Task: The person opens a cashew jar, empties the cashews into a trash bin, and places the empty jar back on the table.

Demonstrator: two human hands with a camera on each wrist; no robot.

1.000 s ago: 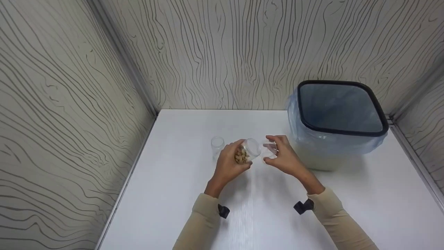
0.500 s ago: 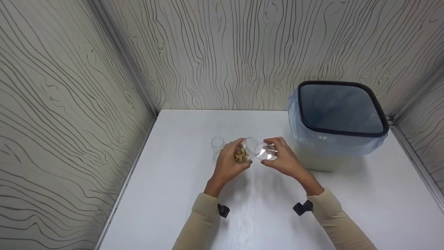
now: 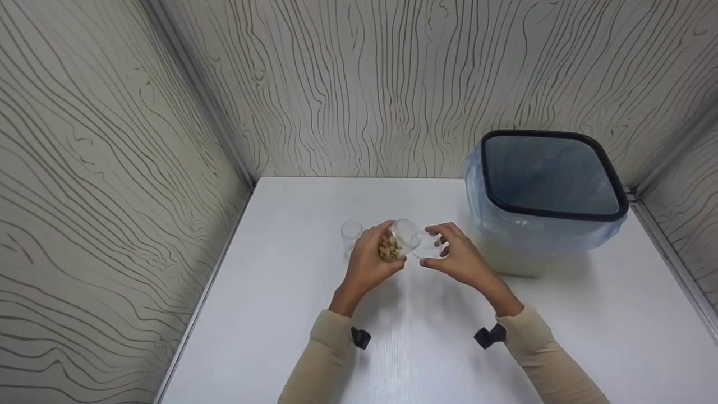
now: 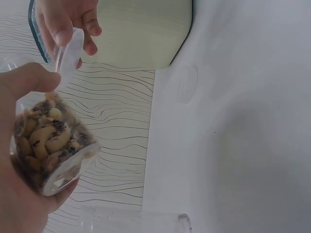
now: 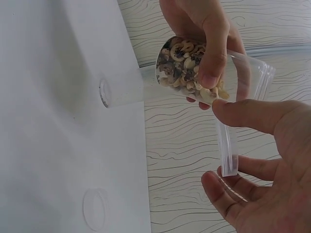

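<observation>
The left hand (image 3: pixel 367 261), fingers (image 5: pixel 212 60) round a tilted jar (image 4: pixel 56 145), faces the right hand (image 3: pixel 461 258), fingers pinching a lid (image 5: pixel 226 148).

Soft-edged shadows grey the white table (image 3: pixel 269 314) in all 3 views.

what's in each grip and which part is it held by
Left grip: the nut jar, round its side wall. Right grip: a clear lid, by opposite edges.

A white table (image 3: pixel 269 303) holds a clear jar (image 3: pixel 351 231) standing up, a clear round lid (image 5: pixel 95 209) lying flat, and a big bin (image 3: pixel 510 262) with a blue bag (image 3: pixel 552 233).
</observation>
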